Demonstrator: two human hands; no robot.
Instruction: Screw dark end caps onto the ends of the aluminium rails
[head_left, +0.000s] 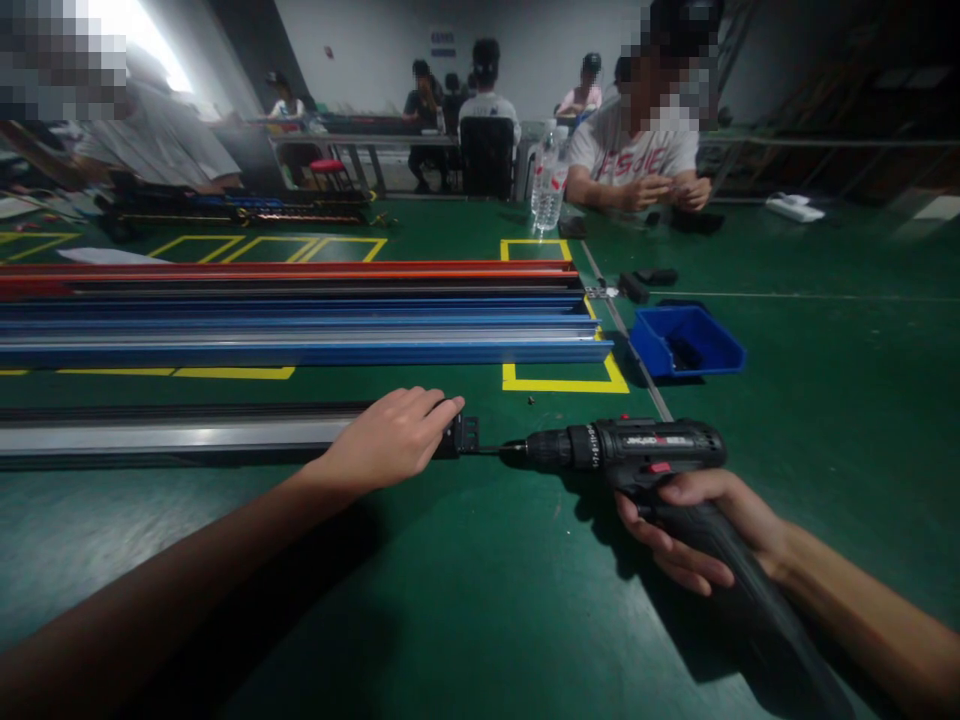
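Fingers (694, 575) of the right hand (750, 515) curl around the drill (664, 445), its bit (489, 451) facing the silver-and-black rail (187, 437); the left hand (394, 438) closes over that rail's end, well in from the worktop's (480, 600) far edge.

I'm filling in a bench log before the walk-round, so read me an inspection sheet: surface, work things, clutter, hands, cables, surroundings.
Surface: green tabletop with yellow tape outlines.
Work things: dark rail with a silvery band; power drill, its bit pointing at the rail's end; contact unclear.
Clutter: red rail and blue rails side by side; blue bin with something dark inside; tiny loose part; clear bottles.
Hands: left hand over the dark rail near its end; right hand gripping the drill.
Cables: nothing seen for certain; far left blurred.
Surroundings: person in a printed white shirt across the table; others seated beyond.
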